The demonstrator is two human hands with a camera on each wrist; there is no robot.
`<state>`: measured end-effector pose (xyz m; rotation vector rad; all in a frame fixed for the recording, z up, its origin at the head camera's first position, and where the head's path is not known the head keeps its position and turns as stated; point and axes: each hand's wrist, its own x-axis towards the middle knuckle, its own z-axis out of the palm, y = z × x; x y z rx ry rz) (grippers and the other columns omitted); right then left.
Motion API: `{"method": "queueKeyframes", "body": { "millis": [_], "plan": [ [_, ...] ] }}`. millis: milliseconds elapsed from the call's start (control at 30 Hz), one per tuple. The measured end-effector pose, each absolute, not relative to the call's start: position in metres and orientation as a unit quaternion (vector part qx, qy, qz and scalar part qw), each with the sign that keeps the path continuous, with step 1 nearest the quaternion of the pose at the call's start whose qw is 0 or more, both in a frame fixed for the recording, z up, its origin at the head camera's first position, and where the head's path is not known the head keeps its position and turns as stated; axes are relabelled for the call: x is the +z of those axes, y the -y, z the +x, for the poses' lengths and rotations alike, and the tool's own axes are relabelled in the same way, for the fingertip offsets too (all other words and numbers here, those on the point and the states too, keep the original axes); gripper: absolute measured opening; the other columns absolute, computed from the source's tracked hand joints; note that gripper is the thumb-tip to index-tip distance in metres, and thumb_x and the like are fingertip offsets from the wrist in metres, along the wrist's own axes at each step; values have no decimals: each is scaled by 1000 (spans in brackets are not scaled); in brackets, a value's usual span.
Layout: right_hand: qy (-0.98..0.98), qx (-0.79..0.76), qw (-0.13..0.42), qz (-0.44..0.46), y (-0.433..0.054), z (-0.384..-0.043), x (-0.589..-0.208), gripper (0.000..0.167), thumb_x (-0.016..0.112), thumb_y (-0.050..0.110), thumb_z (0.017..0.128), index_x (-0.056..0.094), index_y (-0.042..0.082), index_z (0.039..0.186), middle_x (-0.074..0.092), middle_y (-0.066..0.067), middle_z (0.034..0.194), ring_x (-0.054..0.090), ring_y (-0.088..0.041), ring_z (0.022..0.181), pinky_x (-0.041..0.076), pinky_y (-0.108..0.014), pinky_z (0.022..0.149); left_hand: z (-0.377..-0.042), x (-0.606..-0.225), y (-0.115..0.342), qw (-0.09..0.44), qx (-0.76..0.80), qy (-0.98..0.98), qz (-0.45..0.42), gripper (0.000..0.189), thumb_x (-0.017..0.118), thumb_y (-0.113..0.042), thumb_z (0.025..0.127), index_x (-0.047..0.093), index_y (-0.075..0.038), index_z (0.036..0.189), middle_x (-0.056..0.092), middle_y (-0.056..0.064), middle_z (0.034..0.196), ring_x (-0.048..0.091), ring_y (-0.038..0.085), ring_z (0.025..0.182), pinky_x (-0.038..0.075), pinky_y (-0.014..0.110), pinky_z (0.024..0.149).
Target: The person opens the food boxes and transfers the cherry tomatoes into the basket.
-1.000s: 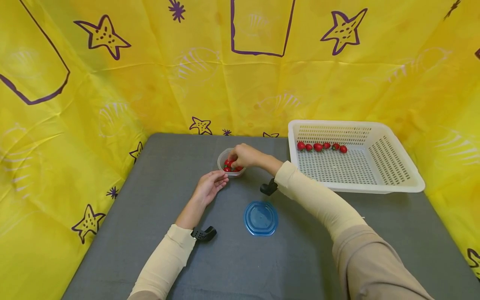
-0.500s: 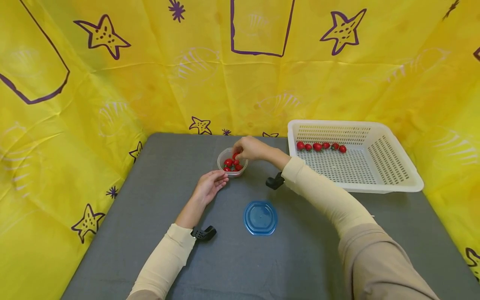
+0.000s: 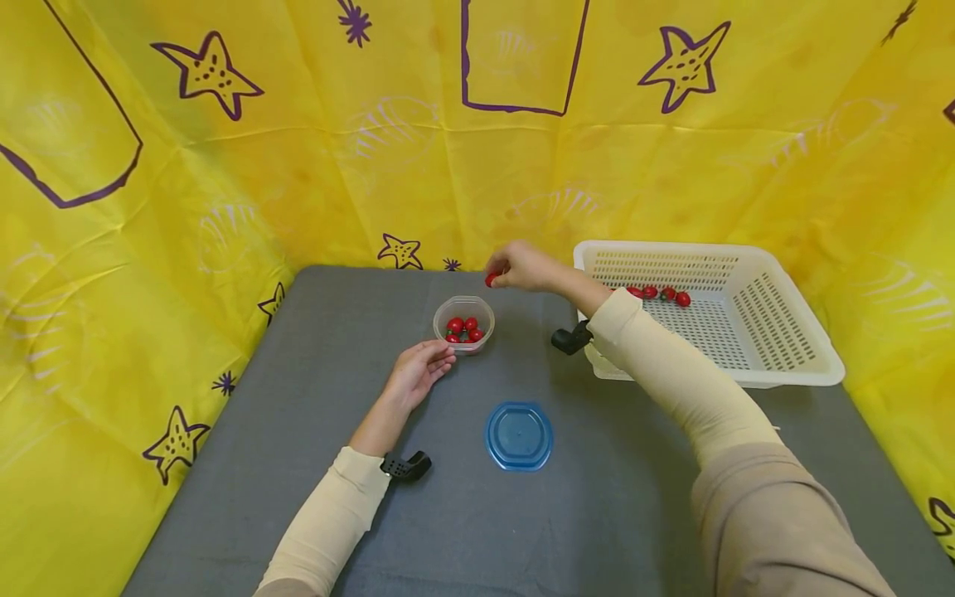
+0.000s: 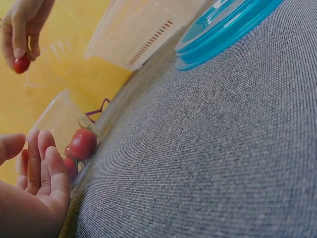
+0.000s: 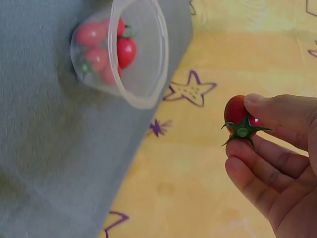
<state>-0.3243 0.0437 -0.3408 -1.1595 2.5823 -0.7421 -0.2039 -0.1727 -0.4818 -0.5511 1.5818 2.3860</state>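
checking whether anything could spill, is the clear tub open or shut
Open: no lid covers the clear tub, and the blue lid lies apart from it on the grey table.

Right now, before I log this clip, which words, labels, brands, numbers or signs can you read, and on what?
None: no text can be read in any view.
Yellow cloth: only drawings, such as a purple starfish.
Clear tub, blue lid, white basket: no legible marking; anything tiny would be too small to tell.
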Motion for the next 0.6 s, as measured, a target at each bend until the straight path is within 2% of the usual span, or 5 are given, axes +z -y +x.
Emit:
{"method": "queueKeyframes", "body": {
  "millis": [433, 600],
  "plan": [
    [-903, -259, 85, -332, -92, -334, -326, 18, 71, 10, 87, 71, -2, 100, 73, -17, 97, 67, -30, 90, 53, -43, 82, -203, -482, 173, 114, 816, -534, -191, 5, 58, -13, 98, 61, -10, 94, 70, -3, 77, 67, 9, 72, 56, 22, 74],
    [-909, -260, 88, -313, -112, -337, -324, 21, 70, 12, 88, 70, -3, 103, 72, -20, 100, 67, -32, 95, 52, -46, 88, -204, -482, 173, 112, 815, -535, -193, 5, 57, -13, 98, 60, -10, 95, 70, -3, 77, 67, 9, 72, 56, 22, 74]
  ]
}}
